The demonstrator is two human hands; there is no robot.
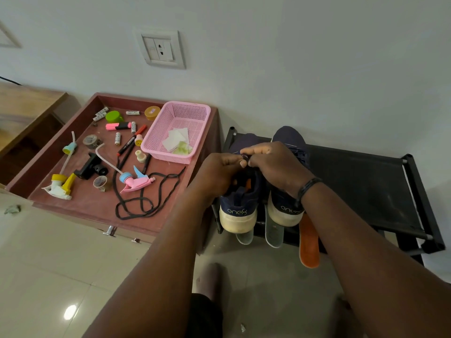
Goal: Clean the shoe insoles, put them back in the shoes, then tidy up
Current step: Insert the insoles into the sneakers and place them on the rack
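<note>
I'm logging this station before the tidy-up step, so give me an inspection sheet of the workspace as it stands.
Surface: black rack beside a red tray, both by the wall on a tiled floor.
Job's things: two navy shoes, left shoe and right shoe, heels toward the camera; orange insole and clear insoles below them.
Clutter: pink basket holding tissues, spray heads, markers, batteries in the tray.
Grippers: left hand and right hand pinch a small dark thing above the left shoe.
Cables: loose black lace on the tray.
Surroundings: wall socket, wooden furniture at the left.
</note>
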